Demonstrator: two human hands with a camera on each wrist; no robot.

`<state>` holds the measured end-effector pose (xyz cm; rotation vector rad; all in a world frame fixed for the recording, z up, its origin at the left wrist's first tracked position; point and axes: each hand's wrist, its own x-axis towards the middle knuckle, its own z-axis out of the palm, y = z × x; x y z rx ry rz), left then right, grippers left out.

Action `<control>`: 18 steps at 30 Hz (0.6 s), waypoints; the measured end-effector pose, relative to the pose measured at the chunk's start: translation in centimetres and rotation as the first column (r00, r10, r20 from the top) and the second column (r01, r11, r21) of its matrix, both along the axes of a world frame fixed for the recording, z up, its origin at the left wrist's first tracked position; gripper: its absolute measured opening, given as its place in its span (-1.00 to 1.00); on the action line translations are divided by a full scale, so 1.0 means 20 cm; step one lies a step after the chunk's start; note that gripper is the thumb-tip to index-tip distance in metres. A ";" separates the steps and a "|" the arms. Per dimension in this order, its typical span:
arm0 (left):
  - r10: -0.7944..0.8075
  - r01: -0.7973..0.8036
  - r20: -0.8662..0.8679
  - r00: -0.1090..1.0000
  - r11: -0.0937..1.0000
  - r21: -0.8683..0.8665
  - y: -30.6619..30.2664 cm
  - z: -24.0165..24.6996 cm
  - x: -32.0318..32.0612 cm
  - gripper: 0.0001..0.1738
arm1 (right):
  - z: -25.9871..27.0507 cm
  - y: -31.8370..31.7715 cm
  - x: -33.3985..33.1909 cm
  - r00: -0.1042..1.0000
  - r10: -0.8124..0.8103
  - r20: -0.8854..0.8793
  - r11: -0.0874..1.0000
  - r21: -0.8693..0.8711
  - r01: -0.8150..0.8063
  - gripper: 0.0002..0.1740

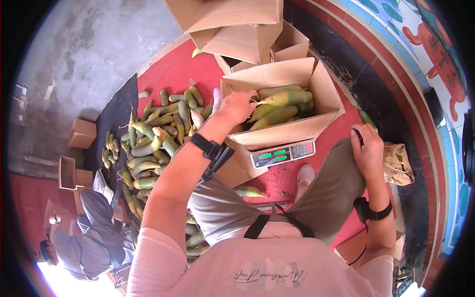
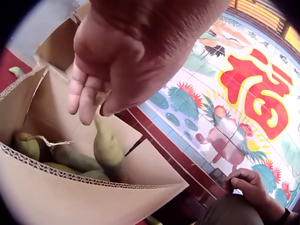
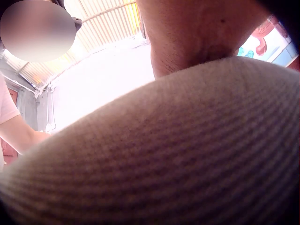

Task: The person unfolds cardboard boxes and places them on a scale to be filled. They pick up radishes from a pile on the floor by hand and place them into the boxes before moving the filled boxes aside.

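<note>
Pink shirt (image 1: 257,267) fills the foreground as a seated person holds the left hand (image 1: 238,106) over the near left corner of a cardboard box (image 1: 289,131) standing on a scale (image 1: 283,154) on the red floor (image 1: 173,74); its fingers (image 2: 82,101) hang nearly straight, gripping nothing, just above the narrow end of a long green vegetable (image 2: 107,147) lying lengthwise in the box, tip towards them. Right hand (image 1: 368,148) rests loosely curled on the knee (image 1: 336,173), holding nothing visible, well apart from the box; a heap of vegetables (image 1: 153,143) lies along the floor's left edge.
</note>
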<state>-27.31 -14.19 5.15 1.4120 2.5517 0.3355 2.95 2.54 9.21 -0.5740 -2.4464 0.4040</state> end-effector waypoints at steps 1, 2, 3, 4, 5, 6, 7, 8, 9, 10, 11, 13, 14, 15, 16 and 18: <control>0.004 -0.004 0.002 1.000 1.000 -0.001 -0.03 0.00 0.00 -0.64 | 0.00 0.00 0.00 1.000 -0.008 0.012 1.000 -0.001 0.008 -0.90; -0.008 0.010 -0.032 0.999 0.998 0.065 -0.07 -0.01 0.00 -0.64 | 0.00 0.00 0.00 1.000 -0.001 0.014 1.000 -0.003 0.001 -0.90; -0.016 0.025 -0.068 0.998 0.991 0.131 -0.12 -0.01 0.00 -0.63 | 0.00 -0.01 0.00 1.000 0.006 0.006 1.000 0.006 -0.006 -0.90; -0.009 0.017 -0.066 0.998 0.991 0.129 -0.18 0.02 0.01 -0.63 | 0.00 -0.01 -0.01 1.000 0.013 -0.003 1.000 0.016 -0.013 -0.90; 0.023 -0.025 0.015 1.000 0.984 0.179 -0.23 0.07 0.03 -0.66 | 0.00 -0.01 -0.01 1.000 0.020 -0.002 1.000 0.015 -0.020 -0.90; 0.049 -0.070 0.098 0.994 0.972 0.225 -0.28 0.10 0.04 -0.68 | 0.00 -0.01 -0.02 1.000 0.018 -0.008 1.000 0.005 -0.018 -0.90; 0.054 -0.075 0.099 0.994 0.971 0.225 -0.35 0.10 0.04 -0.68 | 0.01 -0.01 -0.02 1.000 0.016 -0.014 1.000 -0.006 -0.016 -0.90; 0.055 -0.104 0.160 0.986 0.943 0.317 -0.42 0.09 0.04 -0.70 | 0.01 -0.02 -0.02 1.000 0.022 -0.012 1.000 -0.007 -0.022 -0.90; 0.052 -0.140 0.221 0.974 0.904 0.404 -0.49 0.08 0.03 -0.72 | 0.01 -0.02 -0.03 1.000 0.018 -0.012 1.000 -0.003 -0.018 -0.90; 0.061 -0.149 0.225 0.972 0.904 0.400 -0.56 0.07 0.03 -0.72 | 0.01 -0.02 -0.04 1.000 0.015 -0.011 1.000 -0.001 -0.015 -0.90; 0.100 -0.173 0.184 0.978 0.880 0.441 -0.63 0.06 0.03 -0.74 | 0.01 -0.02 -0.04 1.000 0.026 -0.006 1.000 -0.005 -0.026 -0.90; 0.152 -0.205 0.147 0.977 0.853 0.479 -0.77 0.03 0.04 -0.75 | -0.01 -0.02 -0.04 1.000 0.022 -0.012 1.000 0.005 -0.022 -0.90; 0.215 -0.223 0.070 0.974 0.854 0.470 -0.84 0.01 0.05 -0.74 | -0.01 -0.02 -0.04 1.000 0.031 -0.007 1.000 0.003 -0.031 -0.90; 0.275 -0.241 -0.007 0.961 0.854 0.461 -0.90 -0.01 0.06 -0.73 | -0.01 -0.02 -0.05 1.000 0.025 -0.005 1.000 0.005 -0.025 -0.89; 0.282 -0.250 -0.001 0.959 0.852 0.459 -0.95 -0.04 0.06 -0.73 | -0.01 -0.02 -0.05 1.000 0.018 -0.002 1.000 0.006 -0.018 -0.89; 0.351 -0.257 -0.158 0.923 0.868 0.424 -1.05 -0.10 0.06 -0.72 | -0.01 -0.02 -0.06 0.999 0.032 0.003 0.999 0.024 -0.032 -0.89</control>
